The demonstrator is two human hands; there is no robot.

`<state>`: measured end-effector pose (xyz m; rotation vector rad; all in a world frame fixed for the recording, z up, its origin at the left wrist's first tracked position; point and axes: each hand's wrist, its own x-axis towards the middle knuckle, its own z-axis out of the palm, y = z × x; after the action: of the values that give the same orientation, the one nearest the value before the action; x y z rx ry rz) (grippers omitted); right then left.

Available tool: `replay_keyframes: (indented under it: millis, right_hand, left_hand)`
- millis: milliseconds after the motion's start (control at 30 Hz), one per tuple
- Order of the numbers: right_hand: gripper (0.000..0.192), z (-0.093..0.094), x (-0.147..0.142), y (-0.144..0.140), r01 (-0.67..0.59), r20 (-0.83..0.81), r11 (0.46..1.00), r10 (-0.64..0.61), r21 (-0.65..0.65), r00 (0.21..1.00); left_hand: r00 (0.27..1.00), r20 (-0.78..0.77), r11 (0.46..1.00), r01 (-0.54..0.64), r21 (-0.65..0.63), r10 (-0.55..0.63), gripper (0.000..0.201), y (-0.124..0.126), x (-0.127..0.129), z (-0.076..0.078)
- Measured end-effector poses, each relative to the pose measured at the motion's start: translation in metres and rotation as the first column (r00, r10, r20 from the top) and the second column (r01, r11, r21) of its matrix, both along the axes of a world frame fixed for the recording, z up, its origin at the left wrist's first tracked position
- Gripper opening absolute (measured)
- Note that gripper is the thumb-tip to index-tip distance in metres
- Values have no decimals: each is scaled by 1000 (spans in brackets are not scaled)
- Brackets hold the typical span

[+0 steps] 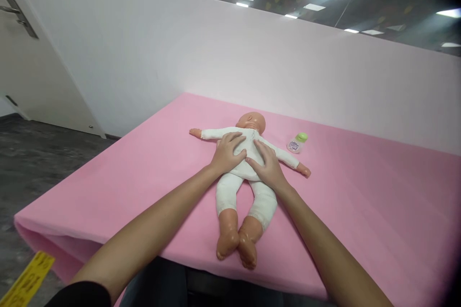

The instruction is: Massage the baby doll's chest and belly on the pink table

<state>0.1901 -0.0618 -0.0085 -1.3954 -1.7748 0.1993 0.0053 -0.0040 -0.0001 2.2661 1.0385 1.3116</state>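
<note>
A baby doll (248,172) with a white cloth body lies stretched out on the pink-covered table, its head at the far end and its bare feet toward me. Its arms reach out to both sides. My left hand (228,152) rests flat on the left part of the doll's torso, fingers spread. On the right part lies my right hand (266,163), also flat with fingers apart. The two thumbs almost meet at the middle of the chest. Beyond the doll's right-hand arm lies a small clear bottle (297,143) with a green cap, apart from both hands.
The pink cover (144,172) hangs over the table's near and left edges. A white wall (118,43) rises behind, with a dark reflective pane above it. At the left stand a door (39,62) and dark floor. A yellow strip (29,280) shows at the lower left.
</note>
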Motion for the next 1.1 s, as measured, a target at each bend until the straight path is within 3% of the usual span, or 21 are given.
replay_keyframes:
  millis: [133,367,533,667,767,967,1100]
  right_hand:
    - [53,4,-2,-3,8,-7,1000,-8,-10,1000]
    - [21,14,-7,-9,35,-40,999,-34,2,999]
    - [24,12,-9,-9,42,-69,999,-40,25,997]
    - [50,6,-7,-4,54,-69,998,-51,45,996]
    - [57,3,-5,-3,70,-54,998,-70,-7,996]
    - [37,8,-7,-7,98,-60,995,-100,-25,993]
    - [26,10,-9,-8,121,-47,992,-123,-29,991]
  left_hand:
    - [1000,-4,998,-13,-57,13,6,0,0,4]
    - [999,39,999,15,-34,-14,28,-2,0,4]
    - [998,55,996,-16,90,11,9,-2,0,2]
    - [999,34,998,6,59,-8,44,1,0,-2]
    - [999,25,999,37,23,-38,37,4,0,-4]
    - [997,54,999,49,2,-49,3,5,1,0]
    - [998,52,999,41,2,-41,11,2,1,2]
